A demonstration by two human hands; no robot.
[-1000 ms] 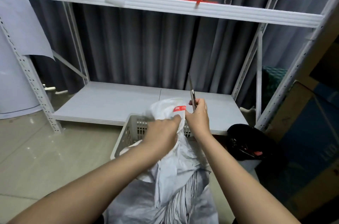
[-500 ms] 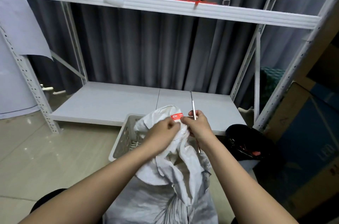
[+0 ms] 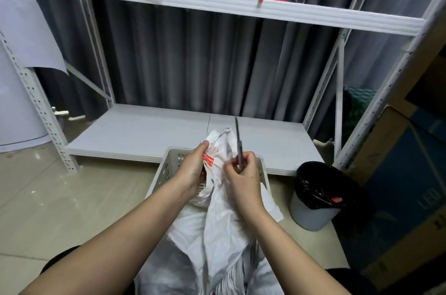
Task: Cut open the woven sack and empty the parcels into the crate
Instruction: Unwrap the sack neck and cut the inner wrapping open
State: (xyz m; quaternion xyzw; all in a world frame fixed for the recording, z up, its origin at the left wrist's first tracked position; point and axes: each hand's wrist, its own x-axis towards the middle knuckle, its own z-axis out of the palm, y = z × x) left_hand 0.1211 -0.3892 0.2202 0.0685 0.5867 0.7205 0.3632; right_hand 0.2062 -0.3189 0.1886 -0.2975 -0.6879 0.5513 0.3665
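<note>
A white woven sack stands between my forearms, its gathered top raised over a pale perforated crate. My left hand grips the sack's neck by a red label. My right hand holds a slim metal blade, likely scissors, its tip pointing up just right of the sack's top edge. No parcels are visible; the sack hides most of the crate's inside.
A white metal rack's low shelf lies behind the crate, its upper shelf carrying red and green bags. A grey bin with a black liner stands right of the crate. Cardboard boxes fill the right side. Tiled floor lies left.
The sack top was re-gathered and my left hand shifted its hold, turning the red label toward that hand. My right hand and the blade stay upright beside the sack's neck.
</note>
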